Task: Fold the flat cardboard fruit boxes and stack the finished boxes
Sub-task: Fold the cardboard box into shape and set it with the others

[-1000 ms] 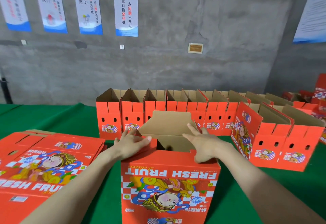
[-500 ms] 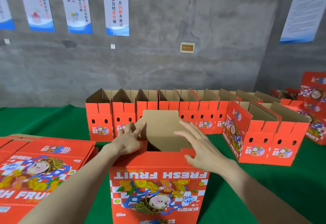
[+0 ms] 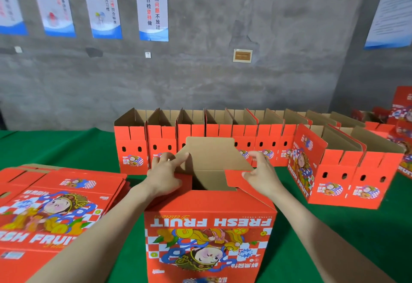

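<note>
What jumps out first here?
The red fruit box stands front and centre, its top open, left hand at its left flap, right hand pinching its right flap. Behind, a row of folded boxes lines the green table; flat blanks lie stacked at left.

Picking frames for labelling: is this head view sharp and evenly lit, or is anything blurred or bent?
Head view: soft, even light, no glare. The box in front, the left hand and the right hand are sharp. The leftmost posters are smeared. The wide lens fans the row of folded boxes outward.
</note>
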Demonstrator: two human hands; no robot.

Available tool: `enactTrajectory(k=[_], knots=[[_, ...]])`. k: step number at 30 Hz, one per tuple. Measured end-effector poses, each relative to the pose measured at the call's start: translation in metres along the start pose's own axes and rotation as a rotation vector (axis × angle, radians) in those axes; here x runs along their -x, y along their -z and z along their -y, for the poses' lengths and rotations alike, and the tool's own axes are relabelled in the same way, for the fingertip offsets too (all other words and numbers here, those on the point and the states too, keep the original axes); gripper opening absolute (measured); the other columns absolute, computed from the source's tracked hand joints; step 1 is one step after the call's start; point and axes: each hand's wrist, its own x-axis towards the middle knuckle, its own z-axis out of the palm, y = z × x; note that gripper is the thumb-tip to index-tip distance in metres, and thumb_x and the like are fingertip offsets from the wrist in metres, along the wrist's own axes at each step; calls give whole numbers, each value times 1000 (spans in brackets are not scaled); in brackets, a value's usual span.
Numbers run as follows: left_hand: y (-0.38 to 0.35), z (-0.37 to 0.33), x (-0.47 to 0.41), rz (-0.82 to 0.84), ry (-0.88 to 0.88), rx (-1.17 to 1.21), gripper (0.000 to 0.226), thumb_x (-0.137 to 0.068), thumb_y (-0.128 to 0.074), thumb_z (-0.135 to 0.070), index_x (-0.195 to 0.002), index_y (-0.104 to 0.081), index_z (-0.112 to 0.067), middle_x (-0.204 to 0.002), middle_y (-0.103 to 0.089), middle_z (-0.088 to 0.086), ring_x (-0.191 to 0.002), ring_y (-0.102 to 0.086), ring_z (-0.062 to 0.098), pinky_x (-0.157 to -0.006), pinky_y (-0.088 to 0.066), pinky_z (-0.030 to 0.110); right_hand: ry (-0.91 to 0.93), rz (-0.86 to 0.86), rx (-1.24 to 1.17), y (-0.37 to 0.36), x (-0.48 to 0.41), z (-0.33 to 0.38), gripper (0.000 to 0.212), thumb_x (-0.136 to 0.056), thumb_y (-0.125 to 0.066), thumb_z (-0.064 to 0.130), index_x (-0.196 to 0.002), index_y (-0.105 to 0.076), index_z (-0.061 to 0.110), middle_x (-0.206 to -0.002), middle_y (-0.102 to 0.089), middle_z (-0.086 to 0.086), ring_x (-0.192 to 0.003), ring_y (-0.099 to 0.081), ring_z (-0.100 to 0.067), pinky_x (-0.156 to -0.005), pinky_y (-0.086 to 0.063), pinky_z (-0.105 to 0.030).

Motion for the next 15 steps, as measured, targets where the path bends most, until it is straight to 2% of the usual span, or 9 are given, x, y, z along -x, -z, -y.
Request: enactTrajectory(k=[3, 6, 10, 11, 13, 15], knots=[[3, 7, 5, -117, -108, 174, 50, -73, -64, 3, -117, -67, -20, -112, -48, 4, -104, -51, 22, -95, -39, 23, -32, 149, -38, -1, -4, 1, 84, -83, -65, -1, -151, -21, 24, -143, -44, -10, -88, -65, -20, -77, -47, -27], [4, 9, 6, -182, -82, 195, 30, -74, -69, 2, -99, -73, -13, -102, -52, 0, -93, -54, 16, -85, -39, 15, -22, 262, -79, 1, -8, 2, 90, -82, -63, -7, -152, -18, 27, -148, -38, -11, -73, -60, -12, -65, -48, -19], [3, 6, 5, -214, -60, 160, 17, -74, -68, 3, -81, -75, -11, -93, -55, 2, -86, -56, 19, -78, -37, 17, -24, 342, -38, 8, -11, 2, 85, -80, -65, -10, -148, -29, 24, -146, -40, -12, -67, -57, -10, -62, -49, -19], [4, 5, 4, -220, -54, 161, 16, -74, -68, 4, -75, -74, -11, -91, -55, 3, -85, -56, 20, -75, -37, 18, -15, 355, -15, 8, -11, 2, 81, -80, -64, -9, -146, -35, 25, -139, -46, -9, -65, -57, -8, -60, -48, -17], [5, 4, 5, -219, -25, 177, 21, -74, -64, 7, -66, -65, -13, -90, -58, 6, -86, -57, 22, -73, -37, 20, -2, 368, 1, 7, -9, 3, 70, -80, -62, -9, -139, -46, 27, -112, -56, 1, -60, -56, -5, -57, -47, -16], [6, 5, 6, -223, 13, 213, 28, -74, -55, 11, -64, -56, -14, -91, -64, 10, -88, -59, 25, -73, -41, 23, -6, 364, -50, 6, -6, 2, 60, -83, -54, -10, -131, -57, 26, -95, -58, 11, -62, -61, -3, -61, -49, -18]])
